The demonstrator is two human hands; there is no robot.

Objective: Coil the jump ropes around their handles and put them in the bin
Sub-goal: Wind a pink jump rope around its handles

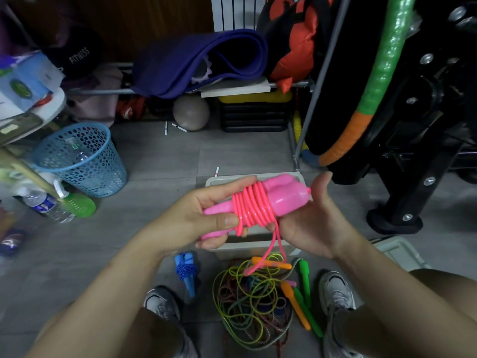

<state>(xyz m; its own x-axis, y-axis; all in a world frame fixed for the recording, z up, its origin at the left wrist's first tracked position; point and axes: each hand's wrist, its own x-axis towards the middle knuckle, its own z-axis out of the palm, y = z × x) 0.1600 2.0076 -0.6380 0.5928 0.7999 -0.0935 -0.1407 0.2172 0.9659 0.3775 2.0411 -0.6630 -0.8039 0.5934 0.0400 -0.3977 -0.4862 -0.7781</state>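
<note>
My left hand [204, 218] grips the two pink jump rope handles [281, 196] held side by side, thumb pressed on the coils. The pink rope [251, 209] is wound several times around them, and its loose tail hangs down to the floor. My right hand [313, 220] cups the handles' thick end from the right and pinches the hanging tail under the coils. Below the hands stands the grey bin [255, 248], mostly hidden by them. A coiled blue jump rope [185, 271] lies on the floor. Beside it sits a tangled pile of ropes [254, 303] with orange and green handles.
A blue mesh wastebasket [80, 158] stands at the left, with bottles beside it. A grey lid [401, 251] lies at the right. Black exercise equipment [418, 140] and a green-orange hoop fill the right side. My shoes [336, 290] flank the rope pile.
</note>
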